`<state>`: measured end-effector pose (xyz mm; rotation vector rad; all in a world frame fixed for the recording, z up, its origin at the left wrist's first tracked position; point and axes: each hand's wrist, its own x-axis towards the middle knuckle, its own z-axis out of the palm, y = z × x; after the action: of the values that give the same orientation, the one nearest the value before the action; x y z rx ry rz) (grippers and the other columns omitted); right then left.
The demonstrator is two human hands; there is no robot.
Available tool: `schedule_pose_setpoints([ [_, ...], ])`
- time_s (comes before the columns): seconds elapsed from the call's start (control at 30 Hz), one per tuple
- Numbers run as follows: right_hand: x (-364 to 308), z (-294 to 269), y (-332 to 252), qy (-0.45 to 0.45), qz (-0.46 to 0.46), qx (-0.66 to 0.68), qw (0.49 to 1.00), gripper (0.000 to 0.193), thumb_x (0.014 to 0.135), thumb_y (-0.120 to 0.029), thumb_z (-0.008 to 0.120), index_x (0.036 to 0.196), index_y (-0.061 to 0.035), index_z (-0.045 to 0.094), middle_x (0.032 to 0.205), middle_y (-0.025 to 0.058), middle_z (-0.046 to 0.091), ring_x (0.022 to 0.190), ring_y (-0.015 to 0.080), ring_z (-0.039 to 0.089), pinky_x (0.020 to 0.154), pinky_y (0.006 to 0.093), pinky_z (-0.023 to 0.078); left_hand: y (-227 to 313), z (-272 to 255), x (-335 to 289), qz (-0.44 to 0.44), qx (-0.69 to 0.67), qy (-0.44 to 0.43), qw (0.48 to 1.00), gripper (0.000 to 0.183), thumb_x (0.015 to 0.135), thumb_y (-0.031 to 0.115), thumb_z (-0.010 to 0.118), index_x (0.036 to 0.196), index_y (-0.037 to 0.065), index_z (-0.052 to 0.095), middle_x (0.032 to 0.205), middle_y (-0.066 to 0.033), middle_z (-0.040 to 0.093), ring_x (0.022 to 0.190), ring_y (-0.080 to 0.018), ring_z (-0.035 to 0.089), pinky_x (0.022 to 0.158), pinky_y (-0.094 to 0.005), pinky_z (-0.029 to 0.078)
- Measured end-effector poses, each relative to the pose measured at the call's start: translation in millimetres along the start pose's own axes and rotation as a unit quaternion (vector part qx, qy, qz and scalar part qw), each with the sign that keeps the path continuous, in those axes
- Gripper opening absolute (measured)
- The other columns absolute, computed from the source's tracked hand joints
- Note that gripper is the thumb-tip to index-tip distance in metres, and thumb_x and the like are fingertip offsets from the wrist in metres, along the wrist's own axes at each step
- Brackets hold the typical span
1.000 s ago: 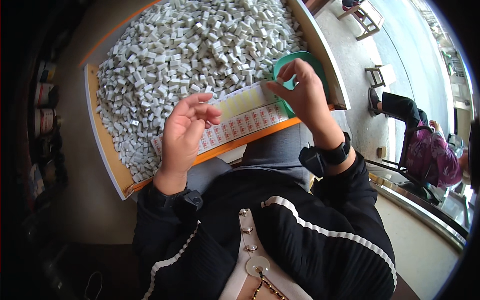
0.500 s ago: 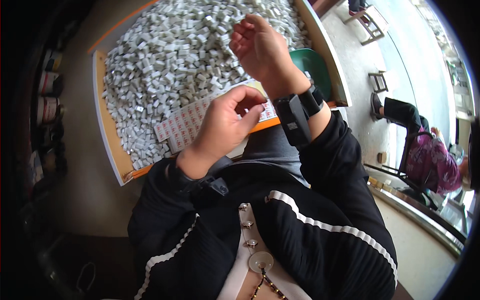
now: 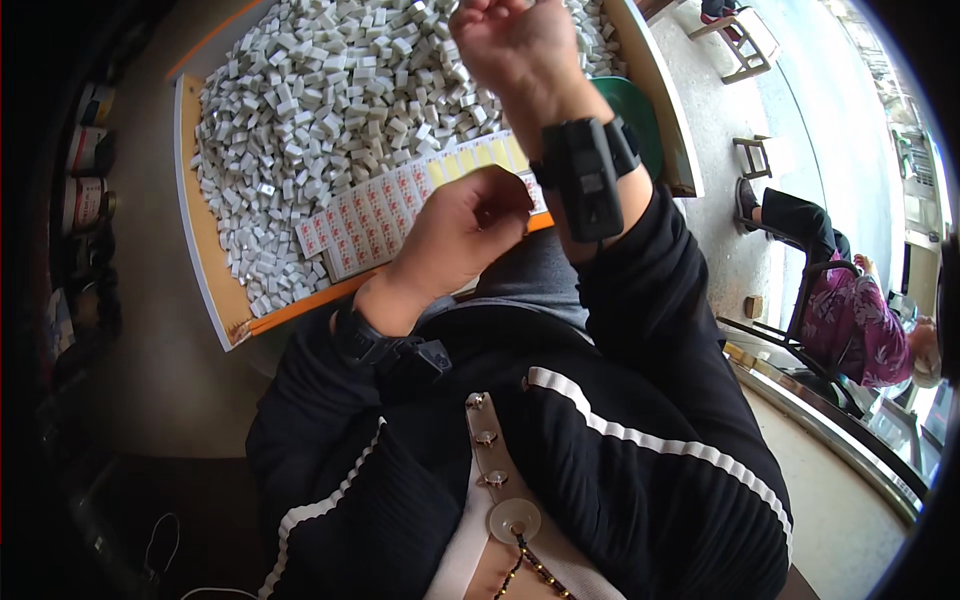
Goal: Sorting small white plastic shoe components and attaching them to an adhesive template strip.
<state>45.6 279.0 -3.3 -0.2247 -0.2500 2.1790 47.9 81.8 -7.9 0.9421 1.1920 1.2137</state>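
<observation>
- Along the near, orange-edged side of the wooden box (image 3: 212, 240), the printed sheet (image 3: 365, 215) lies at a slant, with rows of small red marks and a yellow stretch toward its right.
- Behind that, white tiles (image 3: 340, 100) fill most of the box in a loose heap, some lying against the sheet's far edge.
- Over the near edge of the sheet, the left hand (image 3: 450, 235) is curled, its fingers bent round toward the thumb; whether anything is pinched between them, I cannot tell.
- Above the heap, the right hand (image 3: 525, 50) reaches far forward, palm side showing and fingers bent inward; the upper edge cuts part of them off, so I cannot tell whether they grasp a tile.
- Just beside the right forearm, partly hidden by it, a green bowl (image 3: 640, 115) sits in the box's right corner.
- On the right wrist is a black device (image 3: 582, 180).
- Well apart to the right, a seated person (image 3: 850, 320) wears a purple patterned top, near a low stool (image 3: 760, 155).
</observation>
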Motion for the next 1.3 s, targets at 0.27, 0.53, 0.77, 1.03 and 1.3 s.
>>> schedule_pose_setpoints([
  [0.27,19,14,-27,0.141,-0.001,0.063,0.988,0.032,0.094,-0.028,0.038,0.068,-0.0091,0.042,0.064,0.0042,0.044,0.06,0.0177,0.043,0.053,0.0291,0.038,-7,23,-2,0.077,0.01,-0.06,0.995,0.019,0.078,0.001,0.067,0.097,0.003,0.063,0.08,-0.0028,0.066,0.071,-0.0075,0.06,0.067,-0.0225,0.048],
  [0.53,17,10,-15,0.145,0.012,0.048,0.988,0.033,0.095,-0.03,0.037,0.07,-0.0087,0.043,0.065,0.0048,0.045,0.06,0.0179,0.043,0.054,0.0298,0.038,-8,25,0,0.119,0.133,-0.082,0.981,0.017,0.076,-0.001,0.069,0.091,0.0,0.062,0.08,-0.0054,0.065,0.075,-0.01,0.062,0.069,-0.0244,0.048],
  [0.77,7,10,-2,0.118,0.051,0.033,0.991,0.032,0.094,-0.028,0.039,0.068,-0.0096,0.041,0.064,0.0049,0.044,0.059,0.0182,0.041,0.055,0.0302,0.038,-3,3,11,0.189,0.209,-0.088,0.955,0.01,0.075,0.006,0.069,0.082,0.003,0.063,0.072,-0.0108,0.063,0.065,-0.0191,0.063,0.061,-0.0275,0.048],
  [1.03,-13,-19,23,0.033,0.182,0.008,0.983,0.032,0.093,-0.027,0.044,0.066,-0.0113,0.038,0.064,0.0049,0.043,0.059,0.0185,0.04,0.056,0.0298,0.038,9,-28,4,0.127,0.092,0.016,0.988,0.011,0.08,0.007,0.067,0.089,0.001,0.064,0.073,-0.0057,0.065,0.066,-0.0129,0.061,0.063,-0.0254,0.049],
  [1.3,-66,9,8,-0.147,0.13,-0.367,0.909,0.023,0.096,-0.021,0.048,0.083,-0.0046,0.057,0.077,0.0031,0.057,0.067,0.012,0.052,0.062,0.0249,0.043,24,-99,15,0.086,-0.132,0.286,0.945,0.012,0.089,0.013,0.057,0.093,0.002,0.059,0.075,-0.0032,0.059,0.065,-0.0113,0.053,0.061,-0.025,0.044],
])
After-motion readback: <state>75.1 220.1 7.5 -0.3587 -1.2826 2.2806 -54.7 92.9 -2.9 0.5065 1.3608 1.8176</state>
